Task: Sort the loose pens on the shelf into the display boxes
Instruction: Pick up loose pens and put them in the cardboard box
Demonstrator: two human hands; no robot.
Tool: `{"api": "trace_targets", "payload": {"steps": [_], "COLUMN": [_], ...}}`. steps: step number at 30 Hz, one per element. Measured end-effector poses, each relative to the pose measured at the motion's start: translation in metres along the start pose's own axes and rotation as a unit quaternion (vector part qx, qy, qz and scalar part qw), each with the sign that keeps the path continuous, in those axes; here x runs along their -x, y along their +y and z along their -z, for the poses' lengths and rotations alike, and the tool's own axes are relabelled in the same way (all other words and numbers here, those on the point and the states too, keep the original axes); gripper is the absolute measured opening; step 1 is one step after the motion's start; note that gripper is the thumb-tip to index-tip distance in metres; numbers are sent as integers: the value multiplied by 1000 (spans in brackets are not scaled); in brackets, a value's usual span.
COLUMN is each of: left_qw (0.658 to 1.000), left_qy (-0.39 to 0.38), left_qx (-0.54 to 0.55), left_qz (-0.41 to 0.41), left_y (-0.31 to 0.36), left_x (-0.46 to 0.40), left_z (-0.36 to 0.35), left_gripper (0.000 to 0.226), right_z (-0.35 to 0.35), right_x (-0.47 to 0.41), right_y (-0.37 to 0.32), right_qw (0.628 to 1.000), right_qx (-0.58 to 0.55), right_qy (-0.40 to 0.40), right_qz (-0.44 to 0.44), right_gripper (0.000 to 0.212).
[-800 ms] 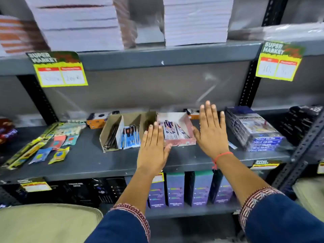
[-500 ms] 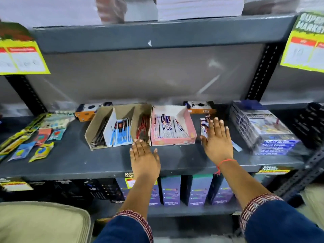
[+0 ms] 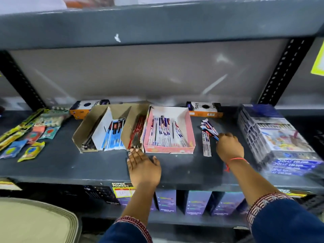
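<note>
**Hands at the shelf: right on the loose pens, left flat and empty**

Right hand (image 3: pixel 228 148) has its fingers curled around the near ends of the loose pens (image 3: pixel 208 131), a small fanned bunch of sleeved pens lying on the shelf (image 3: pixel 98 165) toward its right end, just right of the pink display box (image 3: pixel 169 149). One more sleeved pen (image 3: pixel 206 146) lies flat beside the bunch, pointing at the front edge; I can't tell if the fingers touch it. Left hand (image 3: pixel 142 168) is spread palm-down on the shelf near the front edge, holding nothing, fingertips close to the brown divided box (image 3: pixel 108 128).

Handling, as I judge it: pens are light and stiff, but the glossy sleeves look slippery and will slide against each other, so a loose bunch can fan out. I'd pinch across the middle of the bunch, not the ends. Right wrist is bent inward, forearm reaching in from the front right; left forearm runs straight in.
</note>
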State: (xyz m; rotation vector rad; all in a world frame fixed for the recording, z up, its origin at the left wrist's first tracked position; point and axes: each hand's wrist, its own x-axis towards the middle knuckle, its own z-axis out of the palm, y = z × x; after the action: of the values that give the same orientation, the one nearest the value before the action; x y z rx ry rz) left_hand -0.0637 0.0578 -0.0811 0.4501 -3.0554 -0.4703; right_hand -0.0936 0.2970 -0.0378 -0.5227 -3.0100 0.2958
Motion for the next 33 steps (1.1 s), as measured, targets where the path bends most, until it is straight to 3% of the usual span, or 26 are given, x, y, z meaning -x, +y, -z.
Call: {"api": "trace_targets", "payload": {"steps": [9,16,18,22,26,30,33], "left_qw": [1000,1000,1000,1000,1000,999,999], "left_qy": [0,-3,-1,-9,-12,-15,-16], "left_qx": [-1,4,8,9,1,0,0], "left_qz": [4,-3,-7,-15,-25,-33,-34], "left_y": [0,0,-1,-2,-3,-5,-5], "left_x": [0,0,1,1,2,2,1], "left_z": [0,0,1,2,2,3,4], "left_gripper": [69,69,69,69,69,69,69], "right_z": [9,26,37,54,56,54,57], "right_x": [-13,-22,-24,-11,8,20,24], "right_y": [7,5,-3,-23,-43,-59,-68], "right_qw": [985,943,911,769,689,656,651], "right_qx": [-157,-304,-390,-628,-703,-730,-736], "right_qy": [3,74,65,-61,-160,-188,-185], "right_qz": [-77,-110,-116,-106,-65,-38,-32], "right_gripper": [20,23,21,30,33,30,24]}}
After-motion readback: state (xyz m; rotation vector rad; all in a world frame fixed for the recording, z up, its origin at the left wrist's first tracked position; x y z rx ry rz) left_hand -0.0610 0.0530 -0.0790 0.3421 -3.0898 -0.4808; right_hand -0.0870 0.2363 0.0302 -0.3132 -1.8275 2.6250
